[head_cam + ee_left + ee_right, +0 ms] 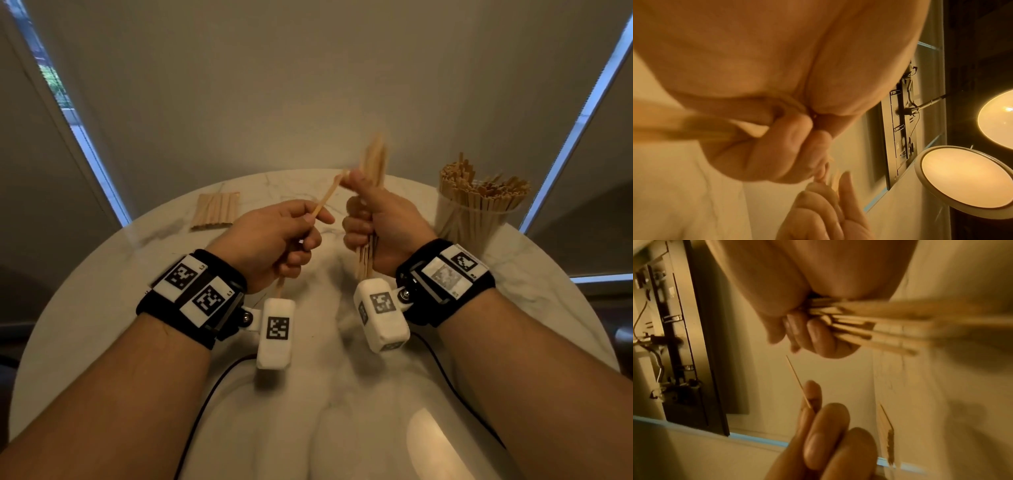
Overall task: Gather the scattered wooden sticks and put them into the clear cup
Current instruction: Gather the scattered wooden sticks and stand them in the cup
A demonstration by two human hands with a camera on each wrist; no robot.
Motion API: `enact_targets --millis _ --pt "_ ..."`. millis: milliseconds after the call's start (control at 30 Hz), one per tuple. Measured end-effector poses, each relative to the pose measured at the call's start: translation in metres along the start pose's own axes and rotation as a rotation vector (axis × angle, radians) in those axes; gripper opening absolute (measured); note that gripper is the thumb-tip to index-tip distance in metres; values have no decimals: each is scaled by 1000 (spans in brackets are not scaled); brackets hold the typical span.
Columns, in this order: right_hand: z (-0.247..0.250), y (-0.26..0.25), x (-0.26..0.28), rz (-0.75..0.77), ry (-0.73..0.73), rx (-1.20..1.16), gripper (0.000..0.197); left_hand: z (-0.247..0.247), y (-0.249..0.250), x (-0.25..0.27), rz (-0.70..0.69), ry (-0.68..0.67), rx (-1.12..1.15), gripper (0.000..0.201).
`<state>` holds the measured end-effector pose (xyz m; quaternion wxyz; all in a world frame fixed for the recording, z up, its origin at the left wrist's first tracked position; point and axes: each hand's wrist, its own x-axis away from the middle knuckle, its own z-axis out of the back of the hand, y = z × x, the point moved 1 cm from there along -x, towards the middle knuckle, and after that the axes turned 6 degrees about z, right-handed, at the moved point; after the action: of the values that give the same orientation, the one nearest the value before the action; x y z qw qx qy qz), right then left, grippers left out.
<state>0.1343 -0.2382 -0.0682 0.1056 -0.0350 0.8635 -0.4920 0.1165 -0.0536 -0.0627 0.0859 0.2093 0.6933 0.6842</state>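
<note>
No readable words, brands or numbers anywhere. Only signs: black-and-white square code markers. Two on white plates on left wristband (pixel 191 293), one on white camera box (pixel 276 332) hanging at its 4 o'clock. One on white plate on right wristband (pixel 448 274), with a blurred grey patch beside it, one more on right camera box (pixel 381 310) at its 8 o'clock. Tiny characters at marker corners, too small to read. Wrist views: nothing legible.

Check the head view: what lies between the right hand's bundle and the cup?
Nothing: bare marble table separates the bundle in the right hand from the cup of sticks. Only the head view shows it.
</note>
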Motion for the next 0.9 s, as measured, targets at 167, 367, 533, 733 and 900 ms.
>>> enact_targets --millis 167,367,533,733,900 --pt "-5 3 1 -7 5 109 22 0 -1 1 72 55 42 16" --pt "0 -4 1 29 200 69 36 3 -1 -5 -77 298 147 23" --pt "-12 2 6 -81 38 35 40 9 -2 -8 -145 325 250 24" --pt "-17 11 14 -279 -181 121 42 6 -1 -7 -239 298 288 24" --pt "-18 14 17 -311 -189 183 41 0 2 2 -247 374 55 16"
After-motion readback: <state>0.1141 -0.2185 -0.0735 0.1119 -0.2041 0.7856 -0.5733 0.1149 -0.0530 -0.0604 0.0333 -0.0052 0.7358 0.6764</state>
